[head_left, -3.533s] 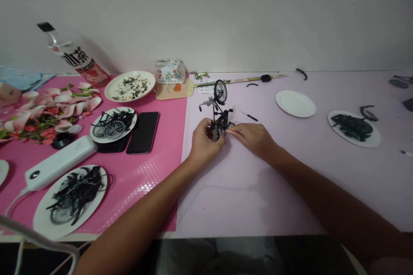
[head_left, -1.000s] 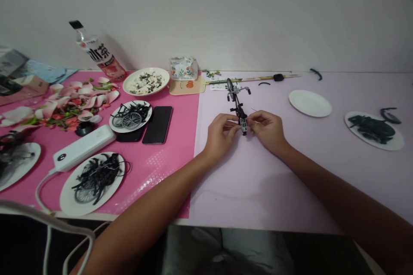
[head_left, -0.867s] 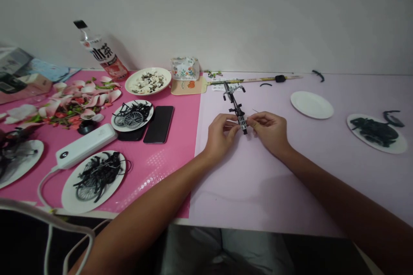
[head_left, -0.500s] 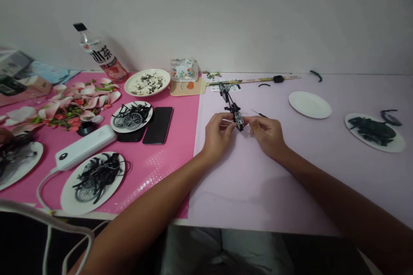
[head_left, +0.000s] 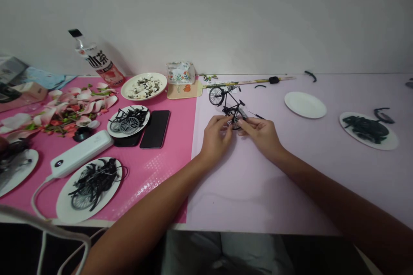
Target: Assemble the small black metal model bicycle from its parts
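Observation:
A small black model bicycle (head_left: 227,104) is between my hands over the lilac part of the table, its front wheel pointing away from me and to the left. My left hand (head_left: 217,137) pinches it at the rear wheel from the left. From the right, my right hand (head_left: 263,135) closes its thumb and fingers on the same rear end, near the rack. Fingers cover part of the rear wheel. Just beyond my right hand lies a thin screwdriver (head_left: 256,114) with a dark handle.
On the right stand a bare white plate (head_left: 305,104) and a plate (head_left: 395,141) of dark parts. Leftward are plates of bicycle parts (head_left: 92,187), a phone (head_left: 155,129), a white power bank (head_left: 82,153), petals (head_left: 69,111) and a bottle (head_left: 101,62). Another person's hand shows at the far left edge.
The model bicycle has been turned from nearly end-on to a side view, so both wheels show. Both hands still hold its rear end; my right hand has shifted slightly left.

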`<state>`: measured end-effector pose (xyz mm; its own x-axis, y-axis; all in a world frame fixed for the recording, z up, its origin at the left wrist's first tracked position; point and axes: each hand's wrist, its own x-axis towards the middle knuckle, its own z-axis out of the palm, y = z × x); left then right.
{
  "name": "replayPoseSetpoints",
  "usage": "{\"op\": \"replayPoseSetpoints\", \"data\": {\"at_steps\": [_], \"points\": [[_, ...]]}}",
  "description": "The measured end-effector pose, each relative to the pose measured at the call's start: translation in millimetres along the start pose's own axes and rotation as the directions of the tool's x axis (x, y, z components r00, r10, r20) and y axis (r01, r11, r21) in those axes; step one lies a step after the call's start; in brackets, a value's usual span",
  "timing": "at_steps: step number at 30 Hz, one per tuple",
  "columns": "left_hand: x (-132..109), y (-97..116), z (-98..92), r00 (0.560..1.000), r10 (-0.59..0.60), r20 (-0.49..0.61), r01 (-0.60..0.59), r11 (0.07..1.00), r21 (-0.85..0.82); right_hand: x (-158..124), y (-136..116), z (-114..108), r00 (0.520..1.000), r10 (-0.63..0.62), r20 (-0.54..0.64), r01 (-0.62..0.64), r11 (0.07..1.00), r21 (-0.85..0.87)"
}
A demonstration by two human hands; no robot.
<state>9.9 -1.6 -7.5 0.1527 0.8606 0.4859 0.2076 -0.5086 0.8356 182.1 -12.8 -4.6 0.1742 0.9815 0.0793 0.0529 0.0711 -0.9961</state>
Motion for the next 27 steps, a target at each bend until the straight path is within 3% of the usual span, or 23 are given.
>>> {"op": "replayPoseSetpoints", "data": {"at_steps": [4,7,10,14,19,27], "points": [[1,5,-2.5,0.999,-0.002,-0.046,0.001,1.0,-0.023,9,3,-6,0.999,0.043,0.026,-0.046,0.988,0.15],[5,6,-3.5,0.978,-0.19,-0.088,0.18,0.978,-0.11,12,5,-7,0.998,0.037,0.048,-0.048,0.968,0.247],[9,4,-3.0,0.928,-0.371,-0.019,0.353,0.897,-0.266,11,5,-5,0.995,0.03,0.091,-0.056,0.953,0.297],[10,5,-1.6,0.935,-0.344,0.091,0.347,0.827,-0.442,4,2,-1,0.982,0.057,0.181,-0.11,0.948,0.3],[10,8,-2.1,0.925,-0.376,0.051,0.352,0.8,-0.487,0,-3,2,0.96,0.135,0.244,-0.196,0.949,0.248],[12,1,-2.3,0.923,-0.38,0.068,0.356,0.769,-0.531,5,-8,-2,0.987,0.132,0.089,-0.145,0.976,0.16]]}}
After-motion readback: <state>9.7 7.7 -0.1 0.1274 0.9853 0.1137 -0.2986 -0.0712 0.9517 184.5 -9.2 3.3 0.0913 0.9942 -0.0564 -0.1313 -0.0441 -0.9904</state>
